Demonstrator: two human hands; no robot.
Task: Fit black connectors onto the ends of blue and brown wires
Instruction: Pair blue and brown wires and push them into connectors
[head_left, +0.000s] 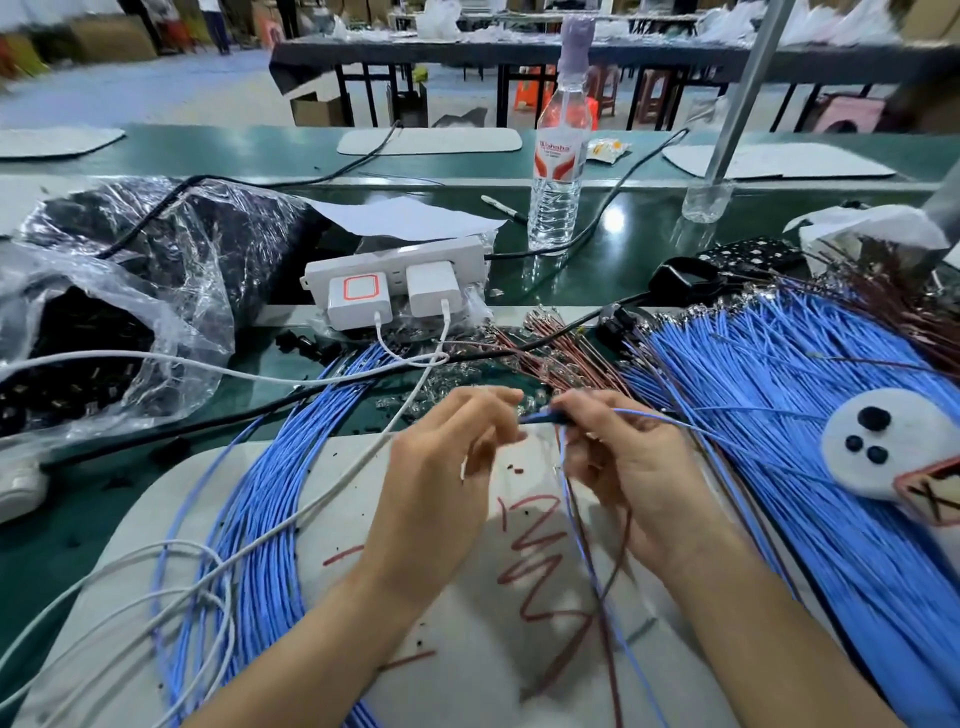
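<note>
My right hand grips a small black connector with a blue wire and a brown wire trailing down from it toward me. My left hand has its fingers curled, the fingertips pinching at the connector's left end; what sits between them is blurred. Both hands hover over a white mat. A thick bundle of blue wires fans out at the right, brown wires lie behind the hands, and another blue bundle curves at the left.
A clear plastic bag of black connectors lies at the left. A white power strip with two chargers stands behind, white cables crossing the mat. A water bottle stands further back. A white felt toy rests on the right bundle.
</note>
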